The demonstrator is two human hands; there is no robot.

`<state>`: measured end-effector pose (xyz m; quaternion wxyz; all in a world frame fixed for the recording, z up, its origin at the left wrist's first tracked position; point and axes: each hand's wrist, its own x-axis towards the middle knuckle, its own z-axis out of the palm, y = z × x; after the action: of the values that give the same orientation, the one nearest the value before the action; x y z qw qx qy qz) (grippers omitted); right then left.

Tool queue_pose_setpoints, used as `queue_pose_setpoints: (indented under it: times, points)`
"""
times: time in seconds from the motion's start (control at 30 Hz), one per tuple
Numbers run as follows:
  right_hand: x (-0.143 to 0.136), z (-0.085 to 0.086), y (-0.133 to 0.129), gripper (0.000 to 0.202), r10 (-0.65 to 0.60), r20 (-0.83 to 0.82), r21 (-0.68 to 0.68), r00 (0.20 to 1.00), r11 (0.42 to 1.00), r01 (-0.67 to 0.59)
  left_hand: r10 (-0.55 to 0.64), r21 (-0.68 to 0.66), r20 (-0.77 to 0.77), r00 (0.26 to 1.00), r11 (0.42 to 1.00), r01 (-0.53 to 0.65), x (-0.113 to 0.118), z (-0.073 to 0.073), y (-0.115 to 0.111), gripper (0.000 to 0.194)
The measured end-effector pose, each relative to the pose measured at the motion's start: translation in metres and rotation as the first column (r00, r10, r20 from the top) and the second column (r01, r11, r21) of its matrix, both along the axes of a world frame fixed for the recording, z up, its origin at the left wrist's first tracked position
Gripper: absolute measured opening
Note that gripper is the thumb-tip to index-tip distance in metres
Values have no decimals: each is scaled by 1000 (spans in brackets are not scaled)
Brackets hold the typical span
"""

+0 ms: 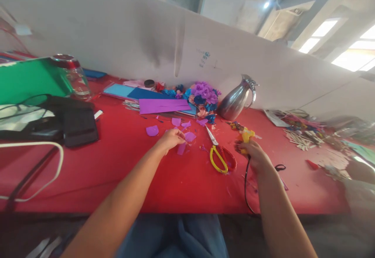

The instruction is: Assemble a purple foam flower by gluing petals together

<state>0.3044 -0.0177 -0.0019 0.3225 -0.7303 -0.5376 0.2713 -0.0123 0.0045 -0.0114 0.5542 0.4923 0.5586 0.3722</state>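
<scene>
My left hand (172,140) is closed in a pinch low over the table, among several purple paper petals (152,131). A purple piece (181,148) shows just under its fingertips; whether the fingers hold it I cannot tell. In my right hand (255,153) is a yellow glue gun (247,136), its black cord (245,183) running down to the table's front edge. Between my hands lie open scissors (218,158) with one yellow and one red handle loop, blades pointing away. Behind the petals rests a purple paper sheet (164,106), beside a bunch of purple, blue and pink paper flowers (205,94).
A metal jug (236,99) stands against the white partition (117,35). To the left are a clear jar (74,79) with a red lid, a black phone-like object (80,126) and a white cable (60,164). Wooden sticks (301,138) and craft scraps cover the right side of the red table (175,191).
</scene>
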Motion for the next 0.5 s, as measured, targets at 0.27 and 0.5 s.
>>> queue_pose_setpoints:
  times: [0.27, 0.5]
  points:
    - [-72, 17, -67, 35, 349, -379, 82, 857, 935, -344, 15, 8, -7, 1000, 1000, -15, 3, -11, 3, 15]
    - [-114, -1, -69, 29, 475, -241, 116, 846, 880, -461, 0, 25, -20, 1000, 1000, 1, 3, -17, 6, 11]
